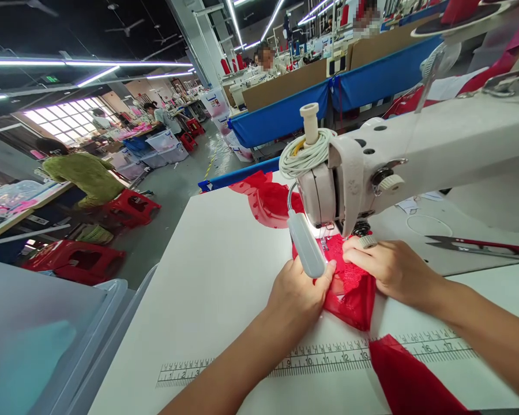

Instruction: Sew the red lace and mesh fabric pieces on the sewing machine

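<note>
A piece of red lace and mesh fabric (350,302) lies under the head of a white sewing machine (372,155). My left hand (300,288) grips its left edge, thumb pressed on top; the small grey lamp (307,245) partly covers the fingers. On the other side, my right hand (393,268) pinches the lace close to the presser foot, fingers curled. The needle area is mostly hidden by the machine head and lamp. Toward me, a darker red strip of cloth (404,374) hangs over the table's front edge.
More red mesh fabric (272,199) lies behind the machine head. Red-handled thread snips (480,246) rest at the right on the machine bed. A printed ruler (307,362) runs along the white table (190,300). Plastic bins (69,334) stand at the left; people sit at other stations beyond.
</note>
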`<state>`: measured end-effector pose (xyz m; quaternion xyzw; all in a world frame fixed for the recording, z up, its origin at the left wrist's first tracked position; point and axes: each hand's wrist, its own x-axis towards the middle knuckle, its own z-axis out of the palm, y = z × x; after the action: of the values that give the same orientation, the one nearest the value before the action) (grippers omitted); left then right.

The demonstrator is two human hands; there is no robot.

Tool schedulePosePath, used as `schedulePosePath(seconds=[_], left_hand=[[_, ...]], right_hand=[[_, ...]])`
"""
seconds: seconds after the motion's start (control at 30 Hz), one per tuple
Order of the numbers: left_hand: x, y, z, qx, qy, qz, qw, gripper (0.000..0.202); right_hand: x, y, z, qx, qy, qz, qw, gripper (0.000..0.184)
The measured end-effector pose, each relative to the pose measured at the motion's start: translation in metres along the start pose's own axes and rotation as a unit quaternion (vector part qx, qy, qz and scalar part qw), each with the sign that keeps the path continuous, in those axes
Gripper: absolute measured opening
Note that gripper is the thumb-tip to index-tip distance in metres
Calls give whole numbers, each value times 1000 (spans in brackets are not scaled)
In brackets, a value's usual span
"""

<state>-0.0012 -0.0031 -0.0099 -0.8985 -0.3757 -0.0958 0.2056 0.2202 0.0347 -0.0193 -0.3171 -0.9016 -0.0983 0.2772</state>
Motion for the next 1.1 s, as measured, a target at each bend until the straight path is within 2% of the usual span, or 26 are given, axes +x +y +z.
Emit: schedulePosePath(seconds=[0.13, 0.27, 0.37, 0.6, 0.9, 1.1], left_hand=[[4, -1, -2, -5, -6, -9, 1000, 31], [8, 0, -6, -15, -7, -26, 1000, 28], [9, 1, -6, -5, -25, -25, 999, 28], [4, 1, 2, 15, -29, 22, 999, 34], [4, 3, -2, 10, 4, -2, 1000, 29], [2, 2, 3, 22, 39, 26, 999, 28]], right_hand=[[-6, 3, 10, 13, 1, 33, 999, 31], [-8, 3, 13, 30, -41, 55, 997, 32], [-6, 3, 13, 32, -30, 61, 997, 33], [-3, 2, 12, 20, -3, 59, 998, 28], [-4, 3, 13, 25, 7, 71, 997, 29], [-6, 3, 16, 11, 14, 83, 996, 29]])
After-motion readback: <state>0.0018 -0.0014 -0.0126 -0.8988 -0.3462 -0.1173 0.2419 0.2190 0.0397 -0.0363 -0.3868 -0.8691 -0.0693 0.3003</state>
